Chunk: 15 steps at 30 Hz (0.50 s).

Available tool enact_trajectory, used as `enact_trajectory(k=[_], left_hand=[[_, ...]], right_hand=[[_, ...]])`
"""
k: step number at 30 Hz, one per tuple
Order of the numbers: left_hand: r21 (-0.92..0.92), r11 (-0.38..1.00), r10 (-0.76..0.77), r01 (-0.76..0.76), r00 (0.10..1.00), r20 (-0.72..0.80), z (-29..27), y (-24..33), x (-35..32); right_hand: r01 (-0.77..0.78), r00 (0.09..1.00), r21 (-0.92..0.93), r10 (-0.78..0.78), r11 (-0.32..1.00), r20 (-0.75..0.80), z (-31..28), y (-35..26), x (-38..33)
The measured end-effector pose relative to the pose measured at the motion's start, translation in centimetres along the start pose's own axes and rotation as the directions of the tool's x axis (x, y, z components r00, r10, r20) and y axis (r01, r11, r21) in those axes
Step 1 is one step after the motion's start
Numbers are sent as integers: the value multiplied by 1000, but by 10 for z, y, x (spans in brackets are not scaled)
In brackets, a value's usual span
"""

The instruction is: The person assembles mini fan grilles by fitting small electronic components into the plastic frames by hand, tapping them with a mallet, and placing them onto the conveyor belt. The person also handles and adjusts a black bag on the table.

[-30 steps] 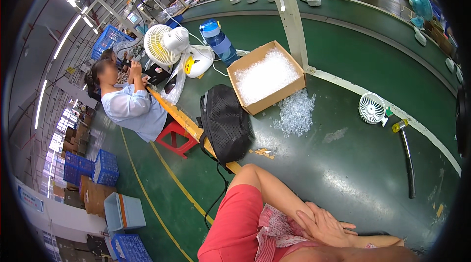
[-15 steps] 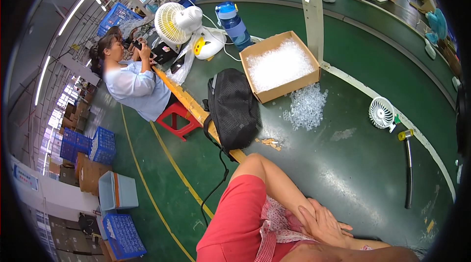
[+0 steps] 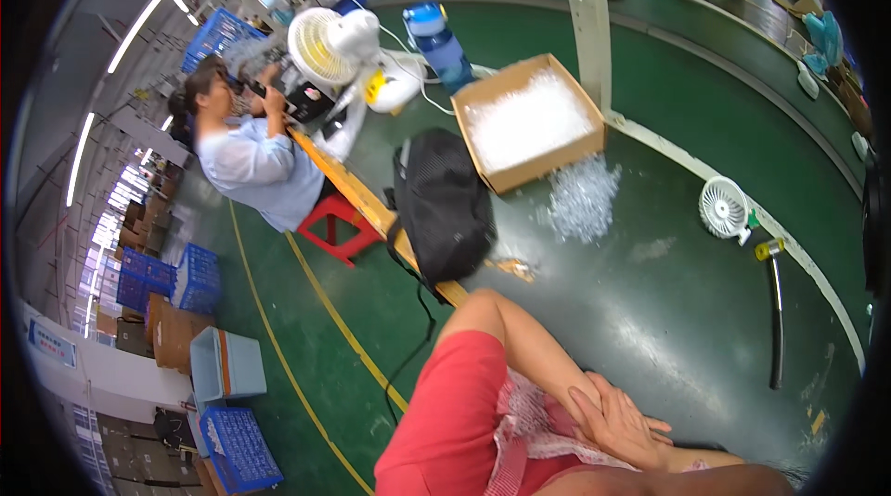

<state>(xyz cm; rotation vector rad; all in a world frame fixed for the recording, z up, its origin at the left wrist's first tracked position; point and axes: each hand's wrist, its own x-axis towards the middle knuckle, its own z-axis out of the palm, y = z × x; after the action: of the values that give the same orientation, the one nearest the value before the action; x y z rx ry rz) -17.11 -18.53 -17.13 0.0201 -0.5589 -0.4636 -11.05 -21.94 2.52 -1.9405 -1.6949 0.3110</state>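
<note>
My forearms are crossed at the table's near edge, low in the view. My right hand (image 3: pixel 613 424) lies over my left wrist, its fingers stretched along the left forearm and nothing held. Partly covered by it, my left hand (image 3: pixel 658 429) shows only some fingertips, straight and apart, resting near the tabletop. Farther up the table, a cardboard box (image 3: pixel 532 179) is filled with small clear plastic pieces (image 3: pixel 534 120). A loose pile of similar clear pieces (image 3: pixel 585 199) lies in front of it. Beside the box slumps a black mesh backpack (image 3: pixel 444 208).
To the right lie a small white fan (image 3: pixel 724 208) and a yellow-headed mallet (image 3: pixel 777 320). A blue water bottle (image 3: pixel 441 51) and a larger white fan (image 3: pixel 325 43) stand at the back. A person (image 3: pixel 251 157) sits left, near a red stool (image 3: pixel 339 227). A post (image 3: pixel 587 23) rises behind the box.
My view has shifted very slightly. My crossed arms and hands keep the same pose, and the things on the table stay put.
</note>
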Motion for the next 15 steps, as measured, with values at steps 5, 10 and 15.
enact_trajectory(k=[5, 10, 15], left_hand=[[99, 994, -39, 38, 999, 1, 1, -8, 12], [87, 996, 4, -6, 999, 33, -2, -8, 9], [61, 997, 34, -37, 999, 42, -10, -18, 6]], right_hand=[[39, 999, -75, -38, 996, 12, 13, 5, 6], [-16, 999, 13, 15, 1000, 51, 2, 0, 2], [37, 999, -4, -37, 999, 29, 2, 1, 2]])
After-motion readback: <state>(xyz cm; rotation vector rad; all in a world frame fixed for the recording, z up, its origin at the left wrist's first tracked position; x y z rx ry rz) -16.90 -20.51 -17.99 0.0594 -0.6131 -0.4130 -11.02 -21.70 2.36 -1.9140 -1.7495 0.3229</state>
